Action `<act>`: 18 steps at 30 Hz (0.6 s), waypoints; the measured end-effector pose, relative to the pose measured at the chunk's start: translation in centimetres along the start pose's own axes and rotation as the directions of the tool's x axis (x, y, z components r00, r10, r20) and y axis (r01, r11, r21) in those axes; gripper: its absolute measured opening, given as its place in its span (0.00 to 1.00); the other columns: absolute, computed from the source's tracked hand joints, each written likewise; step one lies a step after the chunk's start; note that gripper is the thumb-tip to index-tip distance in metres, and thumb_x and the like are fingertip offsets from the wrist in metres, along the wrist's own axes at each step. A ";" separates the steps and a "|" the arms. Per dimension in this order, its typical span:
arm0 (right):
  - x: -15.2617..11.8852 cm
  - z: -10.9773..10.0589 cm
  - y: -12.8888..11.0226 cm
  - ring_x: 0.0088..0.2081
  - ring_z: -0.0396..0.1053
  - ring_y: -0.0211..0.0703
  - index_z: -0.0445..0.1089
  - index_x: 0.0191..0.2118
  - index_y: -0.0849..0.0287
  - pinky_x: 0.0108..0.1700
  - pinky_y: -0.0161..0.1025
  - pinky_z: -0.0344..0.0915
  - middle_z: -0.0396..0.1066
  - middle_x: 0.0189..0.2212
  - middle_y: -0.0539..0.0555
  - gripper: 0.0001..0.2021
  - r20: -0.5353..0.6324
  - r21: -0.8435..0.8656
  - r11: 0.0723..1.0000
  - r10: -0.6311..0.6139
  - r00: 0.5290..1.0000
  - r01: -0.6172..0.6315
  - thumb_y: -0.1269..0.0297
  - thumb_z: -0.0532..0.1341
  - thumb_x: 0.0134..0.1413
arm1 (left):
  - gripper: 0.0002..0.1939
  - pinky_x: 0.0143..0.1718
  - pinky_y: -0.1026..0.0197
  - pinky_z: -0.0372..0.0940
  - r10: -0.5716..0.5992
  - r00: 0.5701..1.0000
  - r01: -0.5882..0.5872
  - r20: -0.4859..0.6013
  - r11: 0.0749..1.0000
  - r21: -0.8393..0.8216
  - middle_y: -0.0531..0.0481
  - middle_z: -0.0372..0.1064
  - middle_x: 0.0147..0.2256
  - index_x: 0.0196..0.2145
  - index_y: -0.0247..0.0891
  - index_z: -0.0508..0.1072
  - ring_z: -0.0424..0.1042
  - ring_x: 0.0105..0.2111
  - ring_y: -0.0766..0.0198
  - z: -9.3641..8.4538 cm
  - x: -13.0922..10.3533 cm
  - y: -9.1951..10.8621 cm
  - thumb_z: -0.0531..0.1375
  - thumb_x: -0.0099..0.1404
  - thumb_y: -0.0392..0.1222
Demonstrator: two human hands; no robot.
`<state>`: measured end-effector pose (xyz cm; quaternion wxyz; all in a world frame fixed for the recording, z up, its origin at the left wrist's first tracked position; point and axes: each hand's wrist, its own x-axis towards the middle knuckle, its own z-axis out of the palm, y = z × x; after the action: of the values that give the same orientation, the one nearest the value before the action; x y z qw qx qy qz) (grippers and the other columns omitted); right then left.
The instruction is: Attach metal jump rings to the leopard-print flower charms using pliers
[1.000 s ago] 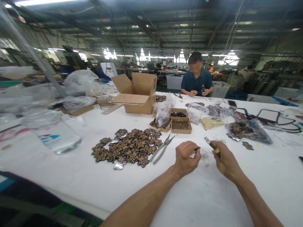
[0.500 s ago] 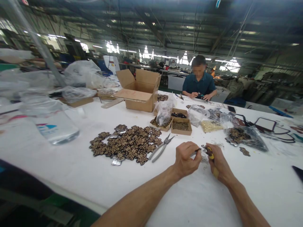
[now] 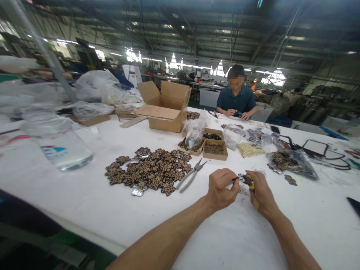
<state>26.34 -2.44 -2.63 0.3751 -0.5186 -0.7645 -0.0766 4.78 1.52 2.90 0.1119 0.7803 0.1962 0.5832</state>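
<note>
My right hand is closed around yellow-handled pliers, their dark jaws pointing left toward my other hand. Fingers pinched, my left hand grips a small dark piece, mostly hidden, whose kind I cannot make out. The plier jaws are close to its fingertips; whether they touch the piece I cannot tell. Under and between the hands, tiny metal bits lie on the white table. Left of my left hand lie long-nosed grey pliers, beside a pile of leopard-print patches.
Small boxes of studs and an open cardboard box stand beyond the patches. A large water jug is at left. Plastic bags and a single patch lie at right. A person works across the table.
The yellow-handled pliers have shifted slightly left, their jaws nearer my left fingertips. My left hand stays almost in place.
</note>
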 end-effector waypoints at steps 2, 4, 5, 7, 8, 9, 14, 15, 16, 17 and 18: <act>0.0 0.0 0.0 0.54 0.61 0.60 0.54 0.65 0.56 0.54 0.62 0.65 0.61 0.52 0.63 0.37 -0.006 -0.022 1.000 -0.003 1.000 0.003 0.79 0.54 0.46 | 0.03 0.35 0.59 0.67 0.002 1.000 -0.002 0.002 1.000 -0.001 0.47 0.74 0.30 0.34 0.37 0.72 0.73 0.32 0.62 0.0 0.0 0.0 0.60 0.61 0.34; 0.0 -0.1 0.1 0.54 0.61 0.60 0.54 0.65 0.56 0.54 0.62 0.65 0.61 0.52 0.63 0.37 -0.004 -0.040 0.999 0.001 1.000 -0.001 0.79 0.54 0.46 | 0.03 0.35 0.59 0.67 0.004 1.000 -0.004 0.004 1.000 -0.006 0.47 0.74 0.31 0.34 0.38 0.72 0.73 0.32 0.62 0.1 0.0 0.0 0.60 0.61 0.34; 0.0 -0.2 0.1 0.54 0.61 0.59 0.54 0.65 0.56 0.55 0.62 0.65 0.61 0.52 0.63 0.37 0.000 -0.047 0.999 0.002 1.000 -0.002 0.79 0.53 0.46 | 0.03 0.35 0.59 0.67 0.004 1.000 -0.004 0.004 1.000 -0.010 0.47 0.74 0.30 0.34 0.38 0.72 0.73 0.32 0.62 0.1 0.0 0.0 0.60 0.61 0.34; 0.1 -0.4 0.0 0.53 0.61 0.59 0.54 0.65 0.56 0.54 0.61 0.65 0.61 0.52 0.63 0.37 -0.001 -0.060 0.998 0.001 1.000 -0.001 0.80 0.53 0.45 | 0.03 0.35 0.59 0.66 0.002 1.000 -0.002 0.008 1.000 -0.019 0.47 0.74 0.30 0.34 0.37 0.72 0.73 0.32 0.62 0.1 0.0 0.0 0.60 0.61 0.33; 0.1 -0.4 0.0 0.53 0.61 0.59 0.54 0.65 0.56 0.54 0.61 0.66 0.61 0.52 0.63 0.38 0.000 -0.066 0.998 0.000 1.000 0.000 0.80 0.53 0.45 | 0.03 0.35 0.59 0.66 0.002 1.000 -0.002 0.011 1.000 -0.023 0.47 0.74 0.30 0.34 0.37 0.72 0.73 0.32 0.62 0.2 0.0 0.0 0.60 0.61 0.33; 0.1 -0.5 0.0 0.54 0.61 0.59 0.54 0.64 0.56 0.54 0.61 0.66 0.61 0.52 0.63 0.38 0.001 -0.073 0.997 0.000 1.000 0.000 0.80 0.53 0.44 | 0.03 0.35 0.59 0.67 0.003 1.000 -0.003 0.012 1.000 -0.026 0.47 0.74 0.30 0.34 0.37 0.72 0.73 0.32 0.62 0.2 0.0 0.0 0.60 0.61 0.33; 0.2 -1.0 -0.1 0.54 0.61 0.60 0.56 0.62 0.55 0.54 0.60 0.67 0.62 0.51 0.63 0.37 0.004 -0.106 0.994 0.013 1.000 -0.012 0.81 0.54 0.42 | 0.03 0.37 0.58 0.67 0.006 1.000 -0.005 0.020 0.999 -0.034 0.47 0.74 0.31 0.35 0.38 0.72 0.73 0.33 0.62 0.3 -0.1 -0.1 0.60 0.61 0.33; 0.2 -1.1 -0.1 0.54 0.61 0.60 0.57 0.62 0.55 0.53 0.60 0.67 0.62 0.51 0.63 0.37 0.003 -0.114 0.993 0.014 1.000 -0.014 0.81 0.54 0.41 | 0.03 0.37 0.58 0.67 0.005 1.000 -0.004 0.023 0.999 -0.038 0.47 0.74 0.31 0.35 0.38 0.72 0.73 0.33 0.62 0.3 -0.1 -0.1 0.60 0.61 0.33; 0.2 -1.1 -0.2 0.54 0.61 0.60 0.57 0.61 0.55 0.53 0.60 0.67 0.63 0.51 0.63 0.37 0.001 -0.123 0.992 0.016 1.000 -0.016 0.81 0.53 0.41 | 0.03 0.37 0.58 0.67 0.004 1.000 -0.003 0.025 0.999 -0.041 0.47 0.74 0.31 0.34 0.38 0.72 0.73 0.33 0.62 0.3 -0.1 -0.1 0.60 0.61 0.33; 0.2 -1.2 -0.2 0.54 0.61 0.60 0.58 0.61 0.55 0.53 0.59 0.67 0.63 0.51 0.62 0.37 0.000 -0.133 0.991 0.022 1.000 -0.022 0.81 0.53 0.40 | 0.03 0.37 0.58 0.67 0.005 1.000 -0.003 0.029 0.999 -0.045 0.47 0.74 0.31 0.34 0.38 0.72 0.73 0.33 0.62 0.3 -0.1 -0.1 0.60 0.61 0.34; 0.2 -1.3 -0.3 0.54 0.61 0.60 0.58 0.60 0.55 0.53 0.59 0.67 0.63 0.51 0.62 0.36 -0.001 -0.143 0.989 0.029 1.000 -0.029 0.81 0.53 0.40 | 0.03 0.37 0.57 0.67 0.006 1.000 -0.004 0.031 0.999 -0.048 0.47 0.74 0.31 0.34 0.38 0.72 0.73 0.32 0.62 0.3 -0.1 -0.1 0.60 0.61 0.34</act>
<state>26.71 -3.02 -1.51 0.3376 -0.5554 -0.7496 -0.1252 4.99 1.54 2.66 0.1319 0.7868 0.1786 0.5759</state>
